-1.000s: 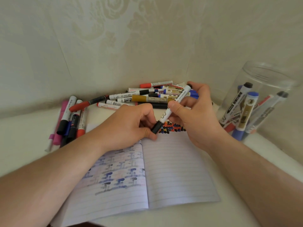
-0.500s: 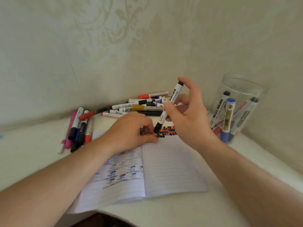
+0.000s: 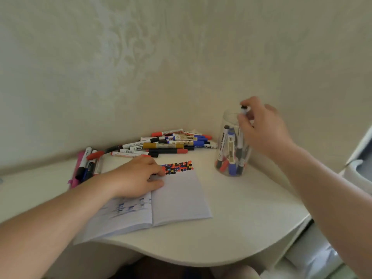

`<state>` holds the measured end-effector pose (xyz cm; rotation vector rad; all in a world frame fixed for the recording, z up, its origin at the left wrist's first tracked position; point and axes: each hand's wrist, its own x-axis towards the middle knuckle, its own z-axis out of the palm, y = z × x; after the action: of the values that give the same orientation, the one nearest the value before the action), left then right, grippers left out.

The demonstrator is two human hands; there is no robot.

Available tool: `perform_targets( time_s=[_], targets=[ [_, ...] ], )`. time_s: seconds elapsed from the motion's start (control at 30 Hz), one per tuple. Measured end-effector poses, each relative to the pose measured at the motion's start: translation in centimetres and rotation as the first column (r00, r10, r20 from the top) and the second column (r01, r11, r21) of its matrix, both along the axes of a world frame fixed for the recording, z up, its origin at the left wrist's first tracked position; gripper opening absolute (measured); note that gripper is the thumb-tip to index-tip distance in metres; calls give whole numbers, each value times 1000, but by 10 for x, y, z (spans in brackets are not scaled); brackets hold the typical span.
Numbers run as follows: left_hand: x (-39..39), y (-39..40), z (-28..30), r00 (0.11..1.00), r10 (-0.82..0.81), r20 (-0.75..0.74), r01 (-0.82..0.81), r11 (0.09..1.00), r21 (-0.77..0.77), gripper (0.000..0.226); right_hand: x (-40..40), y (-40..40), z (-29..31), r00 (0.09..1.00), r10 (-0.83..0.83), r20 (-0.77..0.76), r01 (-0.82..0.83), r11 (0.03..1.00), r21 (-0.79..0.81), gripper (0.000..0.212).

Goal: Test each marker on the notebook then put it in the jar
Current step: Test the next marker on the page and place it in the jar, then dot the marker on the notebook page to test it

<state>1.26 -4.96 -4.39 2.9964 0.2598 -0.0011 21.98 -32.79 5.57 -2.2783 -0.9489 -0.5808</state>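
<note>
Marker (image 3: 244, 110) now held upright by right hand (image 3: 261, 127) over jar (image 3: 231, 146) at frame right, moved off the notebook (image 3: 181, 198) | left hand (image 3: 136, 176) stays on the notebook at centre, fingers loosely curled, holding nothing | loose markers (image 3: 171, 142) behind | white table (image 3: 241, 218), pale patterned wall (image 3: 141, 57).

The printing on the marker pile (image 3: 173, 142) is too blurred to read.

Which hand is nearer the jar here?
Right. The right hand holds a marker over the jar mouth; the left hand rests on the notebook, apart from it.
</note>
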Motion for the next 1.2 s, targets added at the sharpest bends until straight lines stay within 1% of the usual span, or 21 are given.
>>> perform_targets(
  time_s=[0.03,0.07,0.13,0.2,0.27,0.3,0.33,0.4,0.47,0.53,0.57,0.63,0.7,0.73,0.77,0.83,0.9,0.97,1.07,1.13,1.2],
  targets=[
    [-3,-2,-1,1000,10,6,-10,1000,-8,43,1,0,-4,1000,-16,15,16,1000,-10,18],
    [-6,-3,-2,1000,18,22,-18,1000,-24,45,2,0,-6,998,-15,60,16,1000,-17,24],
    [-11,-6,-4,997,42,61,-38,997,-65,44,3,-1,-10,990,-7,141,20,995,-95,46],
    [-16,-8,-6,992,53,112,-42,994,-96,39,4,0,-10,987,-28,161,54,986,-158,53],
    [-22,-10,-5,979,67,191,-40,990,-138,30,3,2,-6,985,-60,161,89,979,-185,47],
    [-26,-10,-2,967,90,237,-50,984,-170,25,2,3,-4,978,-71,194,106,979,-173,39],
    [-30,-10,-1,954,113,279,-60,979,-193,20,1,2,-3,965,-76,251,110,986,-124,30],
    [-41,-4,2,918,126,375,-65,983,-171,16,-10,7,-4,919,-39,393,28,999,32,25],
    [-57,8,3,868,170,467,-128,984,-120,14,-29,22,-12,883,69,464,-143,982,125,25],
    [-74,28,4,797,297,526,-282,953,-111,15,-50,47,-29,871,212,444,-272,959,77,28],
    [-82,40,5,757,381,531,-371,919,-132,17,-59,60,-40,869,273,413,-314,949,32,30],
    [-98,64,5,683,550,480,-524,827,-202,20,-71,84,-63,870,352,345,-360,932,-42,31],
    [-105,79,8,647,665,373,-605,745,-281,17,-75,104,-83,879,392,272,-381,920,-95,30],
    [-105,81,9,643,693,325,-617,720,-316,13,-76,113,-91,880,415,233,-399,910,-114,29],
    [-105,82,9,651,703,285,-616,710,-342,12,-75,122,-97,876,439,200,-422,898,-124,29],
    [-102,82,9,674,693,256,-601,716,-354,21,-75,134,-105,872,466,149,-451,884,-122,28],
    [-101,85,10,671,708,222,-613,697,-372,26,-74,141,-109,884,456,103,-447,889,-97,28],
    [-102,89,12,657,737,159,-629,652,-422,25,-71,143,-112,897,437,66,-435,900,-40,26],
    [-104,94,16,655,748,108,-628,618,-472,24,-67,141,-116,900,435,31,-436,898,55,24],
    [-107,95,24,642,762,81,-583,554,-594,24,-65,138,-114,900,435,7,-434,895,100,25],
    [-113,93,36,633,774,38,-464,418,-781,24,-65,136,-111,900,434,-40,-427,895,127,24]
  ],
)
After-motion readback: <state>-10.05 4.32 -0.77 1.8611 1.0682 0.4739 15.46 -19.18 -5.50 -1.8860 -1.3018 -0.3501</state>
